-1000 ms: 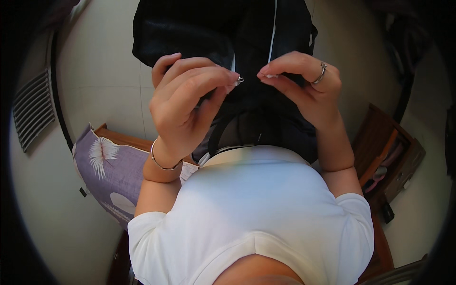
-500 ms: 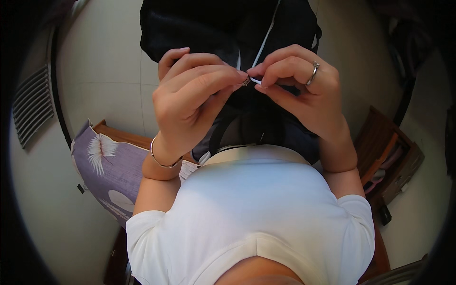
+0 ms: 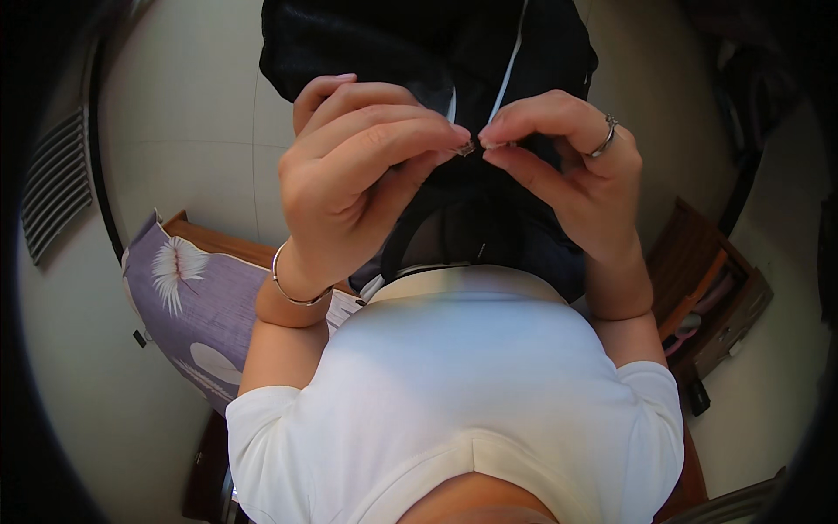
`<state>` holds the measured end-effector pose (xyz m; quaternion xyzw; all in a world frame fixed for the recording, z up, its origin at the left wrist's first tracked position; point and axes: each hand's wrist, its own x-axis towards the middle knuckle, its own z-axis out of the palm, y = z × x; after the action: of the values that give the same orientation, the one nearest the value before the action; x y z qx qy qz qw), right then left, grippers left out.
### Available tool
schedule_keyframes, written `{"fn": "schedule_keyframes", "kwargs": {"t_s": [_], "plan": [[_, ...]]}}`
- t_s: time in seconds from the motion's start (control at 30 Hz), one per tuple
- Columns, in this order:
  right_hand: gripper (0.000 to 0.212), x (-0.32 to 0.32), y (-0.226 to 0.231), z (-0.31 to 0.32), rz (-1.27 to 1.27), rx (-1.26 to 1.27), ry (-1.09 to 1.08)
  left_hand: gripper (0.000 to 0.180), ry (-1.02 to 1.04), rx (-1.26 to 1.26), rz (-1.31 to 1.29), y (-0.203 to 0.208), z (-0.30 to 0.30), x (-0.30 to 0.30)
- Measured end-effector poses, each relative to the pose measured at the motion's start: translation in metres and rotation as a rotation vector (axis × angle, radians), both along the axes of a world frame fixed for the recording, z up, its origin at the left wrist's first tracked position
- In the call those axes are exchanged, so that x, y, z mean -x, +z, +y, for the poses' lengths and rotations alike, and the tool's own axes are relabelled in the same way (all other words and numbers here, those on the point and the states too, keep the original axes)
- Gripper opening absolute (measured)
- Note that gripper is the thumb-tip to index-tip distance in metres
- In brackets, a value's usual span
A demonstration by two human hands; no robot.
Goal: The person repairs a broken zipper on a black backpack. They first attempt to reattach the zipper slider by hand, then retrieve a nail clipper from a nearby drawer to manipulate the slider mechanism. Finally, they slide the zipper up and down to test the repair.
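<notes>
Between the thumb and fingers of my left hand (image 3: 362, 153) is a small metallic piece (image 3: 468, 149), too small to name. A bangle circles that wrist. My right hand (image 3: 580, 162), with a ring on one finger, is closed in a pinch just to the right of it. A thin white cord (image 3: 511, 74) runs down from the top of the view to those right fingertips. Beside my left fingertips a short white strip (image 3: 452, 106) shows; where it ends is hidden. A small gap separates the two pinches, above black fabric (image 3: 349, 39) over my lap.
On the left lies purple cloth (image 3: 209, 301) with a white feather pattern, over a wooden edge (image 3: 218, 240). To the right stands a brown wooden cabinet (image 3: 698, 271) with an open compartment holding things. Pale tiled floor (image 3: 188, 105) spreads around.
My hands have drawn slightly apart, the right one moving right. The white loop that showed between the fingertips is out of sight. The cord has shifted right with my right hand.
</notes>
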<state>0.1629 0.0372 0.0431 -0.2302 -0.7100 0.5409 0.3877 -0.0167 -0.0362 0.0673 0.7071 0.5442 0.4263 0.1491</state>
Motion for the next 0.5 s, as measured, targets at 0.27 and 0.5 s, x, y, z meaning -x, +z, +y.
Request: {"fn": "schedule_keyframes", "kwargs": {"t_s": [0.27, 0.5], "plan": [[0.02, 0.008, 0.003, -0.005, -0.054, -0.147, -0.064, 0.012, 0.014, -0.002, 0.034, 0.002, -0.003, -0.001], [0.024, 0.015, -0.002, -0.005, -0.021, -0.204, -0.075, 0.013, 0.009, 0.038, 0.039, 0.006, -0.004, 0.001]]}}
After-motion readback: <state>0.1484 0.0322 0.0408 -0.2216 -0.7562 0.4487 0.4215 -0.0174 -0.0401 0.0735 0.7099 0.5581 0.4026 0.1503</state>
